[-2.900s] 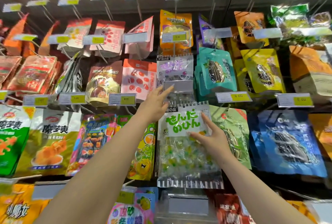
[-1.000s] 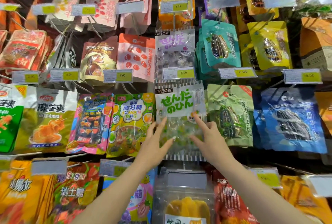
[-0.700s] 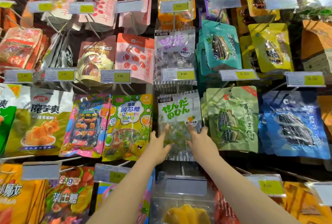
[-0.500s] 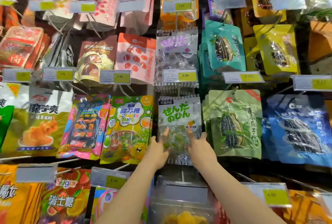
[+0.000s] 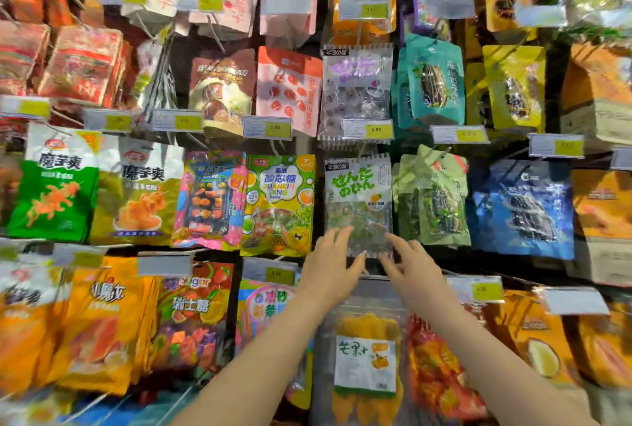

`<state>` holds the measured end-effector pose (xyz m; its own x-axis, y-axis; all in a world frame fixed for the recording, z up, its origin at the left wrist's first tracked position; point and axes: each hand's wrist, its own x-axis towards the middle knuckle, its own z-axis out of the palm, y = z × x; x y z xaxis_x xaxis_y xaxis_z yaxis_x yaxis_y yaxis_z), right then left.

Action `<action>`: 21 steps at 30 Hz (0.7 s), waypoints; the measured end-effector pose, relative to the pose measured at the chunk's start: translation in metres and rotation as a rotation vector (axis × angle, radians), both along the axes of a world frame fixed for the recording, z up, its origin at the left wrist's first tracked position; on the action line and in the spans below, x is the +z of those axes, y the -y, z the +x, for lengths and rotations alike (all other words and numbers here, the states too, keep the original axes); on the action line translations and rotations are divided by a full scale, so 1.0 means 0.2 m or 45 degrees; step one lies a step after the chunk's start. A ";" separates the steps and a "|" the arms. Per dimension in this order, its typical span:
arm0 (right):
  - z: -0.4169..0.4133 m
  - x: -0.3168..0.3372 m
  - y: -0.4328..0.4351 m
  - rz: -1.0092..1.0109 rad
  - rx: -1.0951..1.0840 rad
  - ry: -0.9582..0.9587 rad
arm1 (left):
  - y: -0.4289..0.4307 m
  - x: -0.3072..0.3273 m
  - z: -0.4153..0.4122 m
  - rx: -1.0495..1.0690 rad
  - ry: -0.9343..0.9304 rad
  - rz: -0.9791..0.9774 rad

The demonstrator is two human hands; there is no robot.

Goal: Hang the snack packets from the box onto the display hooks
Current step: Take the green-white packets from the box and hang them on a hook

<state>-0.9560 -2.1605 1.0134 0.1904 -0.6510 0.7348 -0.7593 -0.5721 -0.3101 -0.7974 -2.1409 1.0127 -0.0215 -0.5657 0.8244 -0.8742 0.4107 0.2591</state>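
A clear candy packet with green lettering hangs on a display hook in the middle row, under a yellow price tag. My left hand is at its lower left corner and my right hand at its lower right corner. The fingers of both hands are spread, and only the fingertips touch the packet's bottom edge. Neither hand grips it. The box is out of view.
Hung snack packets fill the rack: a yellow-green candy bag to the left, a green seed bag to the right, a purple-lettered clear packet above, a mango packet below. Price tags jut out on hook ends. The frame's edges are blurred.
The packet went from held up in front of the rack to hanging on its hook. Both hands slid down its sides to the bottom edge and loosened.
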 end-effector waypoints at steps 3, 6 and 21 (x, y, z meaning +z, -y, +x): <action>-0.01 -0.13 -0.21 -0.048 0.011 -0.095 | -0.19 -0.13 0.03 -0.085 -0.012 -0.080; 0.00 -0.31 -0.37 -0.105 0.065 -0.165 | -0.31 -0.31 0.07 -0.082 -0.017 -0.092; 0.07 -1.67 -0.92 0.408 0.114 -0.198 | -0.93 -1.81 0.24 -0.035 -0.031 0.504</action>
<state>-0.9420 -1.9760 0.6802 0.3508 -0.8190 0.4541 -0.7628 -0.5312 -0.3688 -0.7485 -1.9546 0.6511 -0.0240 -0.8394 0.5430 -0.8559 0.2980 0.4227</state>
